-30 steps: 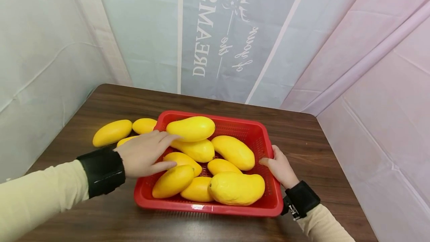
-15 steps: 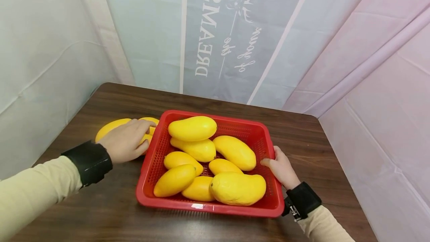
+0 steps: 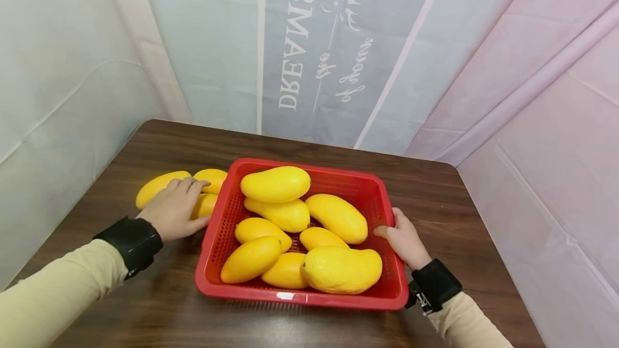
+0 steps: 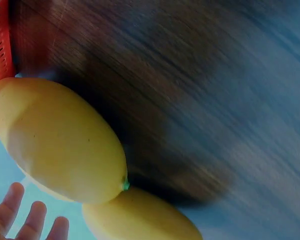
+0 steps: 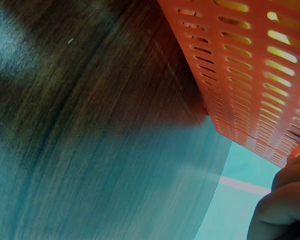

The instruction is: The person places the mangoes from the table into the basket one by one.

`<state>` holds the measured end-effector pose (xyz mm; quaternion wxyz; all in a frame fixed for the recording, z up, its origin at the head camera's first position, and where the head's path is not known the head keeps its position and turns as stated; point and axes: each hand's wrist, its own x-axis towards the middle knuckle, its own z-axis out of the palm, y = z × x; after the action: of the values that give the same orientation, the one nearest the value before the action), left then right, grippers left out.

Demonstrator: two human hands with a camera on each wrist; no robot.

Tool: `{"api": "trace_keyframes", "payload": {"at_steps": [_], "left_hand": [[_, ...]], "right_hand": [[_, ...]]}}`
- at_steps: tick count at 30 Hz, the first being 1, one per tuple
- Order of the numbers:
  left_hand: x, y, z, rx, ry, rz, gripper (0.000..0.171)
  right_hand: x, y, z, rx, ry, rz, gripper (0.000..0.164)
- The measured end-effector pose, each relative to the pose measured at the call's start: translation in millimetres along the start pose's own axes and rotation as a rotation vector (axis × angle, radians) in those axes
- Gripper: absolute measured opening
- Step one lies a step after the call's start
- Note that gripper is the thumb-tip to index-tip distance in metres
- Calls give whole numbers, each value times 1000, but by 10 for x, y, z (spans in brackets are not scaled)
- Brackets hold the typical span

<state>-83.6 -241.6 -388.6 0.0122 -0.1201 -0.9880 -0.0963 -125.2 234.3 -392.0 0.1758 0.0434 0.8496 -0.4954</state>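
A red plastic basket (image 3: 302,301) holds several yellow mangoes (image 3: 343,270). My right hand (image 3: 406,240) grips its right rim, thumb over the inside edge; in the right wrist view, curled fingers (image 5: 285,195) sit against the slotted wall. To the left of the basket my left hand (image 3: 174,208) is over a group of three loose mangoes, fingers spread and holding nothing. One lies at far left (image 3: 157,187), another mango (image 3: 213,179) behind, and a third mango (image 3: 205,205) beside the basket. The left wrist view shows the fingertips (image 4: 32,220) apart from the nearest mango (image 4: 65,142).
Beneath everything is a dark wood-grain table (image 3: 435,192) with rounded back corners. Pale cloth hangs around its back and sides, and the rear cloth (image 3: 309,52) carries white lettering. A black band (image 3: 132,243) is strapped on each wrist.
My left hand has moved left, from over the basket's left rim to the loose mangoes outside it. The right hand stays on the rim, and the basket has hardly shifted.
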Motion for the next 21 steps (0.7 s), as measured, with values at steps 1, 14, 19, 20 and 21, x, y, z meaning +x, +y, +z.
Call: {"api": "trace_keyframes", "payload": {"at_steps": [1,14,19,20,21], "left_hand": [[2,-4,16,-1,8,-7,74],[0,-32,166,-14,-14,-81,79],[0,-33,229,-36,-2,-90,82],[-1,-32,238,-39,1,-92,83],[-2,-31,245,-42,4,-94,83]], "right_hand": [[3,-1,-1,0,-1,0,51],[13,-1,-4,0,2,1,50],[-8,-24,5,-6,2,3,50],[-10,-27,8,-7,2,3,50],[-11,-30,10,-7,1,4,50]]}}
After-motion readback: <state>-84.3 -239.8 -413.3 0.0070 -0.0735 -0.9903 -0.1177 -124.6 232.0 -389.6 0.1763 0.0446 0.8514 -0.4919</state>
